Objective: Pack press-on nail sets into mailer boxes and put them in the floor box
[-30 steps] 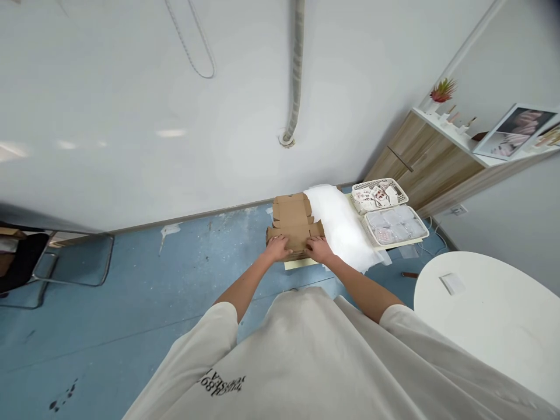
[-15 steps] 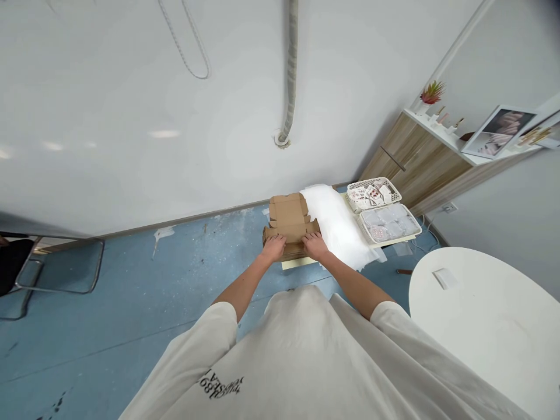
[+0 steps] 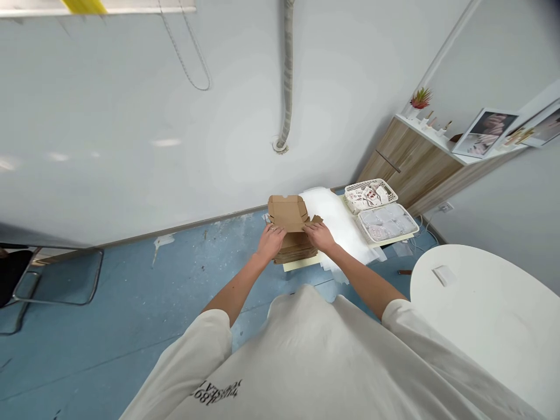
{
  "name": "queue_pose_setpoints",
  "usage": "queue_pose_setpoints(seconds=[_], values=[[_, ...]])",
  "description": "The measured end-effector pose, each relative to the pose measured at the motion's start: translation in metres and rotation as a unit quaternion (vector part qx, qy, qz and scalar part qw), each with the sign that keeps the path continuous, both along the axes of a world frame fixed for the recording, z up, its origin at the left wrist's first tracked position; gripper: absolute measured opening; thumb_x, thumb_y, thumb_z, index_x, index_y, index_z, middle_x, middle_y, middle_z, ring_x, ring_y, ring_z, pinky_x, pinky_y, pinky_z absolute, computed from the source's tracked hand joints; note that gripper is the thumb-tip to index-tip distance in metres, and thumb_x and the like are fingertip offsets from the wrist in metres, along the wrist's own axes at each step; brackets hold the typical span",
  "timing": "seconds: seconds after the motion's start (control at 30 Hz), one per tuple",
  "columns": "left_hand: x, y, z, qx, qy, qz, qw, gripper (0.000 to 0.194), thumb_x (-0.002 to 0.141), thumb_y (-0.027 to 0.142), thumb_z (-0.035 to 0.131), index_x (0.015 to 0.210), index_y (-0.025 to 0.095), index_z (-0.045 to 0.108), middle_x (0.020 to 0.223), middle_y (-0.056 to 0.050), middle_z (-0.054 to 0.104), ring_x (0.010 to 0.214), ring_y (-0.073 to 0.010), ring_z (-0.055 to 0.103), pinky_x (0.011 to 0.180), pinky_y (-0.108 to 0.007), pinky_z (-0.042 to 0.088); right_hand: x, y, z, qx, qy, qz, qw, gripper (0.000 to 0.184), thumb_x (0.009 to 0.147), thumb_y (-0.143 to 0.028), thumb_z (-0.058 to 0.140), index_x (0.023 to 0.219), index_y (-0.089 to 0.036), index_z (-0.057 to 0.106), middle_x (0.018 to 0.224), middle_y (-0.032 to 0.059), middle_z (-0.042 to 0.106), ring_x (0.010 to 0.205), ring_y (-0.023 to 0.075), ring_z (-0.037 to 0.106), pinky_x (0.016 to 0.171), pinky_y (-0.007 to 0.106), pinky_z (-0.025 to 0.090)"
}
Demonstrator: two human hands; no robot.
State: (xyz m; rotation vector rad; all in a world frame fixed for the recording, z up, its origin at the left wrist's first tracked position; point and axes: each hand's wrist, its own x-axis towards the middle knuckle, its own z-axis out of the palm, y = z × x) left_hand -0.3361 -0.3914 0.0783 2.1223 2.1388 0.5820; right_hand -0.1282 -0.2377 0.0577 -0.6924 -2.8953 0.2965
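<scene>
A brown cardboard box (image 3: 289,211), partly folded with its lid panel spread toward the wall, lies between my hands. Beneath it is a stack of flat cardboard boxes (image 3: 296,251). My left hand (image 3: 272,240) grips the near left corner of the box, fingers bent over the edge. On the opposite corner, my right hand (image 3: 318,234) pinches the cardboard close to a side flap. The undersides of both grips are hidden.
White foam sheets (image 3: 335,224) lie right of the stack. Beyond them sit a white basket of small cards (image 3: 371,195) and a basket of clear packs (image 3: 387,223). A round white table (image 3: 485,326) stands at right, a wooden cabinet (image 3: 415,163) behind, a chair (image 3: 65,300) far left.
My hands have raised the near edge of the box and folded it upward, uncovering the stack below. The view has tilted up slightly.
</scene>
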Motion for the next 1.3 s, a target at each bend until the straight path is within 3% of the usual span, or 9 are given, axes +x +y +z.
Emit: queue_pose_setpoints(seconds=[0.1,0.33,0.47,0.6,0.77,0.97,1.13,1.3], values=[[0.002,0.002,0.015,0.026,-0.022,0.0,0.999,0.046,0.097,0.013,0.038,0.131,0.027,0.066,0.132,-0.01,0.069,0.124,-0.027,0.062,0.122,-0.054,0.031,0.004,0.006,0.013,0.008,0.023,-0.004,1.0,0.043,0.1,-0.017,0.042,0.136,-0.022,0.065,0.132,0.0099,0.069,0.12,0.0298,0.057,0.1,0.041,0.036],[0.025,0.02,0.05,0.079,-0.049,-0.029,0.995,0.047,0.099,0.019,0.038,0.14,0.028,0.06,0.138,-0.009,0.066,0.133,-0.0263,0.057,0.124,-0.058,0.03,0.029,0.022,0.047,0.026,0.074,-0.044,0.996,0.047,0.101,-0.017,0.043,0.144,-0.024,0.058,0.146,0.0076,0.06,0.131,0.0298,0.051,0.108,0.045,0.034],[0.053,0.042,0.059,0.09,-0.048,-0.066,0.993,0.045,0.102,0.022,0.037,0.141,0.026,0.059,0.141,-0.008,0.063,0.135,-0.0259,0.055,0.125,-0.057,0.029,0.066,0.03,0.06,0.045,0.086,-0.091,0.991,0.048,0.102,-0.016,0.036,0.146,-0.024,0.056,0.148,0.007,0.058,0.134,0.0291,0.048,0.11,0.046,0.032],[0.1,0.072,0.057,0.096,-0.051,-0.112,0.988,0.045,0.104,0.026,0.035,0.144,0.024,0.055,0.148,-0.01,0.058,0.14,-0.0268,0.05,0.126,-0.055,0.026,0.127,0.032,0.061,0.065,0.089,-0.155,0.982,0.049,0.103,-0.017,0.034,0.147,-0.024,0.055,0.149,0.0079,0.056,0.136,0.0297,0.046,0.111,0.046,0.03],[0.185,0.114,0.048,0.069,-0.03,-0.177,0.981,0.045,0.105,0.027,0.032,0.142,0.021,0.056,0.148,-0.01,0.057,0.14,-0.0266,0.049,0.125,-0.052,0.027,0.225,0.023,0.054,0.069,0.065,-0.245,0.965,0.049,0.103,-0.018,0.034,0.147,-0.024,0.055,0.149,0.0084,0.056,0.136,0.0297,0.046,0.111,0.046,0.029],[0.316,0.151,0.029,0.023,-0.012,-0.283,0.959,0.044,0.105,0.029,0.034,0.139,0.018,0.059,0.145,-0.012,0.059,0.137,-0.028,0.051,0.12,-0.05,0.033,0.361,-0.007,0.038,0.07,0.041,-0.356,0.931,0.047,0.103,-0.019,0.035,0.145,-0.024,0.056,0.147,0.0087,0.058,0.133,0.0302,0.047,0.11,0.047,0.028],[0.432,0.16,0.003,-0.016,-0.034,-0.363,0.931,0.043,0.104,0.033,0.037,0.14,0.02,0.059,0.147,-0.012,0.058,0.138,-0.0283,0.05,0.12,-0.05,0.034,0.471,-0.05,0.021,0.072,0.024,-0.433,0.898,0.049,0.103,-0.016,0.031,0.144,-0.023,0.057,0.145,0.0096,0.06,0.132,0.0301,0.047,0.106,0.047,0.03],[0.531,0.155,-0.023,-0.053,-0.034,-0.425,0.903,0.042,0.105,0.033,0.038,0.139,0.019,0.058,0.147,-0.012,0.057,0.139,-0.0273,0.05,0.121,-0.047,0.033,0.556,-0.095,0.001,0.048,0.015,-0.5,0.864,0.05,0.1,-0.014,0.036,0.144,-0.024,0.057,0.143,0.0098,0.061,0.129,0.0301,0.049,0.105,0.046,0.031]])
